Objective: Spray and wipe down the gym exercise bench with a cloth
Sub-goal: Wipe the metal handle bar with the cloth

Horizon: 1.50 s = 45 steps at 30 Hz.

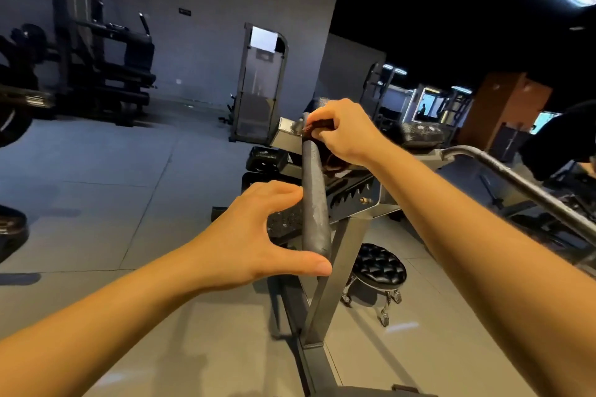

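A grey padded handle (314,203) of the exercise bench stands nearly upright in the middle of the view, on a grey steel frame (348,235). My right hand (345,132) grips a dark reddish cloth (317,127) wrapped round the top of the handle. My left hand (258,235) is spread beside the lower part of the handle, its fingers straight against the left side and its thumb under the bottom end. Black bench pads (267,161) show behind the handle. No spray bottle is in view.
A black tufted stool on castors (379,271) stands on the floor to the right of the frame. A curved steel bar (522,184) runs across the right side. Dark weight machines (96,51) line the far left wall. Another person in black (561,138) is at the right edge.
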Motion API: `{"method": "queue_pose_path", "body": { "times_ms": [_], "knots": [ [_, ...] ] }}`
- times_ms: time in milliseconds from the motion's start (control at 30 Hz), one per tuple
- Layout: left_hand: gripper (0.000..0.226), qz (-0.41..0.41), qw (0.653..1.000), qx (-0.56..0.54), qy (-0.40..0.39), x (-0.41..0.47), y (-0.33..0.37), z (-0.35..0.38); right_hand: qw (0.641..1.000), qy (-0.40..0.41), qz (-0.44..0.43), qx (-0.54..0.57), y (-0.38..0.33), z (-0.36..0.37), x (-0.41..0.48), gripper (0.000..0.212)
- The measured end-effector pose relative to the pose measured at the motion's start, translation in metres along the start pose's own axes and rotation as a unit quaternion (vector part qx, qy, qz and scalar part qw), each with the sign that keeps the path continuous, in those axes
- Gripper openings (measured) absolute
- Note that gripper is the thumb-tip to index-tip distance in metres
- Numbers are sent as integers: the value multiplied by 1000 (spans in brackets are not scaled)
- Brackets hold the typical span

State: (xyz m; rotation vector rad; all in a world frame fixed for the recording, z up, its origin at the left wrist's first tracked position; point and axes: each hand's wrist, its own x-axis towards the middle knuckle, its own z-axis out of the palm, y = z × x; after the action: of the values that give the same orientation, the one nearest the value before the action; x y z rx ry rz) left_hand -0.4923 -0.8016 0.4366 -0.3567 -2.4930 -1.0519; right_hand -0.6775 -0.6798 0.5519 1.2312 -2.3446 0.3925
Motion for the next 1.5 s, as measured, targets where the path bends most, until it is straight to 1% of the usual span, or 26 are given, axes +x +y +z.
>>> {"method": "queue_pose_path", "body": {
  "times_ms": [133, 233, 300, 333, 433, 500, 567, 633, 700, 767, 800, 900, 967, 1000, 1067, 1133, 1200, 1233, 1300, 1367, 1433, 1500],
  "knots": [
    [72, 13, 1000, -7, 3, 3, -5, 1, 993, -69, -81, 53, -32, -26, -75, 19],
    [79, 31, 999, -22, 14, 3, -10, 4, 979, -131, -134, 75, -49, -41, -120, 23],
    [79, 24, 999, -32, 19, 3, -12, 5, 980, -129, -143, 55, -45, -42, -110, 24],
    [83, 17, 999, -35, 21, 3, -12, 6, 983, -118, -135, 35, -39, -39, -95, 23],
    [110, -4, 1000, -25, 14, 2, -13, 7, 994, -74, -79, -34, -9, -20, -29, 24],
    [116, -10, 1000, -21, 7, 1, -13, 6, 996, -45, -42, -64, 5, -6, 9, 24],
    [113, -15, 1000, -20, 6, 2, -11, 2, 997, -25, -5, -66, 8, 3, 30, 27],
    [110, -23, 1000, -14, 4, 1, -10, 0, 998, -19, 6, -67, 3, 8, 28, 30],
    [111, -26, 1000, -9, 0, -1, -10, 1, 998, -34, -20, -49, -9, 1, 5, 31],
    [110, -23, 1000, -17, 3, -2, -12, 4, 996, -66, -57, -16, -26, -12, -33, 27],
    [106, -20, 999, -28, 8, -3, -14, 6, 994, -84, -71, 5, -35, -20, -56, 25],
    [83, -12, 996, -80, 27, -4, -17, 14, 981, -128, -133, 58, -55, -36, -115, 22],
    [79, -11, 994, -104, 31, -4, -16, 18, 981, -115, -141, 63, -51, -36, -123, 23],
    [82, -15, 993, -112, 30, -5, -16, 20, 985, -97, -134, 51, -46, -33, -115, 22],
    [97, -25, 992, -116, 31, -5, -16, 23, 994, -51, -96, 20, -29, -23, -80, 20],
    [109, -37, 993, -109, 26, -5, -16, 23, 999, -6, -40, -3, -9, -10, -38, 19],
    [113, -45, 993, -102, 24, -6, -16, 22, 1000, 24, 3, -7, 0, 4, -13, 20],
    [114, -49, 994, -98, 25, -5, -17, 21, 999, 39, 9, -7, 0, 8, -11, 20],
    [110, -51, 994, -92, 22, -6, -16, 20, 999, 43, 3, 23, -8, 7, -31, 20],
    [91, -42, 994, -96, 21, -6, -15, 19, 996, 5, -37, 78, -23, -6, -72, 19],
    [72, -34, 994, -104, 24, -7, -13, 19, 986, -50, -105, 121, -40, -23, -118, 22],
    [72, -28, 994, -104, 28, -7, -14, 20, 973, -70, -146, 166, -43, -30, -142, 29]
  ]
}}
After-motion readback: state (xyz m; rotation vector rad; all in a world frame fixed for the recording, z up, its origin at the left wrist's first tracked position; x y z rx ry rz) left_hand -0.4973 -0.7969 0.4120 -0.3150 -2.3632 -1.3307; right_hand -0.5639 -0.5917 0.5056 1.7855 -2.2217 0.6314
